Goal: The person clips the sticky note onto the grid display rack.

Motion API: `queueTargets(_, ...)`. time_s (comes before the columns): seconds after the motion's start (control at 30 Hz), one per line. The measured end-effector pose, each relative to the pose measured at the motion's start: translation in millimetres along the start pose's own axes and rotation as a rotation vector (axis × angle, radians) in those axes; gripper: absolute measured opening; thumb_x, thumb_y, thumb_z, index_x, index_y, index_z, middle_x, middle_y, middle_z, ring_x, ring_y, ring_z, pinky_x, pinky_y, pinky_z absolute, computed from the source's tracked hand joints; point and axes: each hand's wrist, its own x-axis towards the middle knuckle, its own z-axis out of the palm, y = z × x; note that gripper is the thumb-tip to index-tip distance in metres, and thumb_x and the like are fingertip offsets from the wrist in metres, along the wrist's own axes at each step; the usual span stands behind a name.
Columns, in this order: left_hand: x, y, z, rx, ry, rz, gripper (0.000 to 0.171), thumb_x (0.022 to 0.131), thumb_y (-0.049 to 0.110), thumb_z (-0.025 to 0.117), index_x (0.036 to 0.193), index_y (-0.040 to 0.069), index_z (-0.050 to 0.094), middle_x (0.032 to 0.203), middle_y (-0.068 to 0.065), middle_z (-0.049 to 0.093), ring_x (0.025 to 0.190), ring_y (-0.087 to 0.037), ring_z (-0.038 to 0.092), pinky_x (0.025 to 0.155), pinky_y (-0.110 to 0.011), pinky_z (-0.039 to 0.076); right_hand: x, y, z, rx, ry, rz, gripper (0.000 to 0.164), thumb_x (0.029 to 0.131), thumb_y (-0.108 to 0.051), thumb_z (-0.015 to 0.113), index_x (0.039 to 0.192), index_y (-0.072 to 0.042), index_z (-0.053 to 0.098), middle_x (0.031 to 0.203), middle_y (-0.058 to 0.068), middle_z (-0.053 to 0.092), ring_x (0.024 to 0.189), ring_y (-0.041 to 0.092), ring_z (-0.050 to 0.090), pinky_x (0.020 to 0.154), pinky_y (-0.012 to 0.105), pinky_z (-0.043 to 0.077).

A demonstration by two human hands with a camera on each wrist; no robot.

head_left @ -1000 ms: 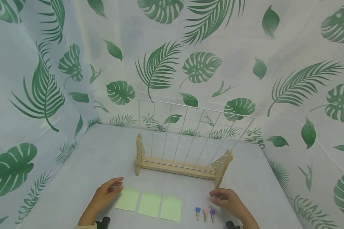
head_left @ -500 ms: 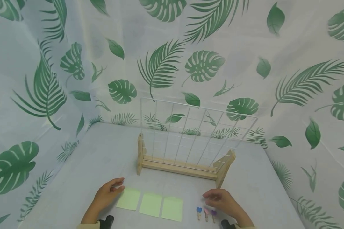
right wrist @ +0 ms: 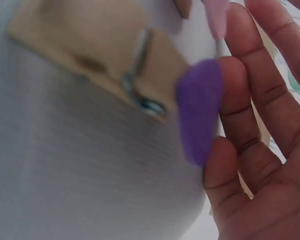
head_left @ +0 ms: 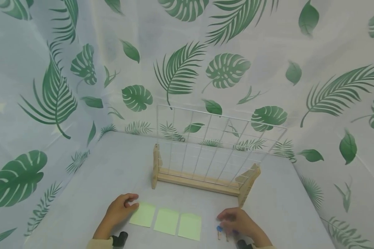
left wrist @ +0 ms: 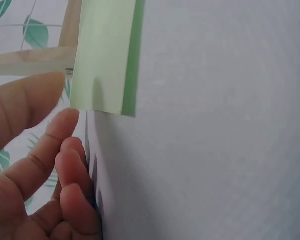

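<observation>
White tabletop [head_left: 118, 166] below, left hand [head_left: 118, 208] by green notes [head_left: 166, 221] and right hand [head_left: 240, 222] over clothespins [right wrist: 199, 107] curl loosely, unclenched, holding nothing.

Under muted light, soft shadows are cast on the counter [left wrist: 215, 125]; the right-wrist view's clothespin [right wrist: 162, 62] is blurred.

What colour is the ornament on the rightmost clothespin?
The ornament is purple; the right wrist view shows it best.
</observation>
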Motion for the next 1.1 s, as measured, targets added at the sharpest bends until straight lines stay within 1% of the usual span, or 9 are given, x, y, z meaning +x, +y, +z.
queueTargets(0.1, 1.8, 0.7, 0.0, 0.027, 0.011, 0.006, 0.029, 0.092, 0.019, 0.084, 0.116, 0.005, 0.077, 0.105, -0.003, 0.069, 0.087, -0.016, 0.055, 0.075, -0.034, 0.046, 1.0, -0.1, 2.1, -0.033, -0.001, 0.036, 0.015, 0.092, -0.011, 0.083, 0.106, -0.006, 0.08, 0.105, 0.004, 0.077, 0.087, 0.005, 0.066, 0.078, 0.028, 0.057)
queueTargets(0.13, 2.3, 1.1, 0.7, 0.033, 0.013, 0.005, 0.027, 0.092, 0.019, 0.084, 0.114, 0.005, 0.077, 0.104, -0.003, 0.069, 0.086, -0.016, 0.055, 0.075, -0.034, 0.045, 0.6, -0.1, 2.5, -0.062, 0.002, 0.04, 0.014, 0.092, -0.012, 0.084, 0.105, -0.008, 0.081, 0.102, -0.001, 0.076, 0.09, 0.005, 0.064, 0.082, 0.03, 0.055)
queueTargets(0.23, 2.7, 1.6, 2.9, 0.062, 0.019, 0.015, 0.023, 0.091, 0.018, 0.084, 0.11, 0.006, 0.076, 0.099, -0.002, 0.066, 0.084, -0.017, 0.054, 0.073, -0.034, 0.045, 0.0, -0.2, 4.0, -0.139, 0.01, 0.04, 0.013, 0.088, -0.016, 0.088, 0.1, -0.015, 0.081, 0.095, -0.01, 0.072, 0.094, 0.005, 0.061, 0.089, 0.031, 0.048)
queueTargets(0.3, 2.3, 2.0, 4.0, 0.079, 0.025, 0.021, 0.02, 0.091, 0.017, 0.084, 0.107, 0.007, 0.076, 0.096, -0.001, 0.064, 0.082, -0.017, 0.053, 0.073, -0.034, 0.045, -0.5, -0.3, 5.6, -0.161, 0.011, 0.031, 0.012, 0.086, -0.017, 0.089, 0.096, -0.017, 0.082, 0.093, -0.013, 0.07, 0.093, 0.005, 0.058, 0.088, 0.032, 0.047)
queueTargets(0.53, 0.6, 3.1, 4.4, 0.104, 0.047, 0.036, 0.01, 0.091, 0.014, 0.082, 0.098, 0.009, 0.077, 0.09, 0.0, 0.06, 0.078, -0.016, 0.05, 0.07, -0.034, 0.043, 0.2, 0.7, 8.6, -0.17, 0.02, -0.022, 0.009, 0.085, -0.019, 0.09, 0.089, -0.014, 0.084, 0.091, -0.016, 0.068, 0.092, 0.003, 0.053, 0.087, 0.029, 0.044)
queueTargets(0.77, -1.7, 6.2, 4.2, 0.126, 0.068, 0.055, 0.005, 0.092, 0.014, 0.081, 0.093, 0.011, 0.077, 0.089, 0.0, 0.06, 0.08, -0.016, 0.052, 0.072, -0.035, 0.045, 0.9, 2.2, 9.9, -0.177, 0.039, -0.089, 0.008, 0.085, -0.019, 0.09, 0.087, -0.016, 0.083, 0.092, -0.016, 0.068, 0.092, 0.002, 0.054, 0.085, 0.028, 0.044)
queueTargets(0.97, -0.8, 8.6, 4.0, 0.144, 0.07, 0.061, 0.004, 0.094, 0.013, 0.08, 0.093, 0.011, 0.077, 0.089, -0.001, 0.063, 0.081, -0.017, 0.054, 0.073, -0.037, 0.048, 0.1, -1.4, 6.6, -0.155, 0.028, -0.036, 0.011, 0.087, -0.017, 0.089, 0.089, -0.013, 0.079, 0.095, -0.013, 0.071, 0.097, 0.003, 0.058, 0.093, 0.036, 0.046)
queueTargets(1.03, -0.5, 8.7, 2.5, 0.146, 0.06, 0.054, 0.004, 0.095, 0.013, 0.079, 0.095, 0.011, 0.077, 0.09, 0.0, 0.065, 0.083, -0.017, 0.056, 0.075, -0.038, 0.05, 0.2, -2.3, 5.5, -0.109, 0.014, -0.012, 0.01, 0.088, -0.014, 0.086, 0.09, -0.009, 0.078, 0.093, -0.01, 0.073, 0.093, 0.004, 0.06, 0.091, 0.036, 0.048)
queueTargets(1.1, -0.3, 8.6, 0.2, 0.142, 0.046, 0.043, 0.004, 0.097, 0.014, 0.078, 0.097, 0.01, 0.076, 0.092, 0.001, 0.067, 0.084, -0.017, 0.058, 0.077, -0.04, 0.052, 0.9, -2.4, 4.3, -0.046, -0.002, -0.007, 0.01, 0.09, -0.011, 0.083, 0.091, -0.005, 0.076, 0.089, -0.006, 0.073, 0.085, 0.004, 0.063, 0.083, 0.032, 0.053)
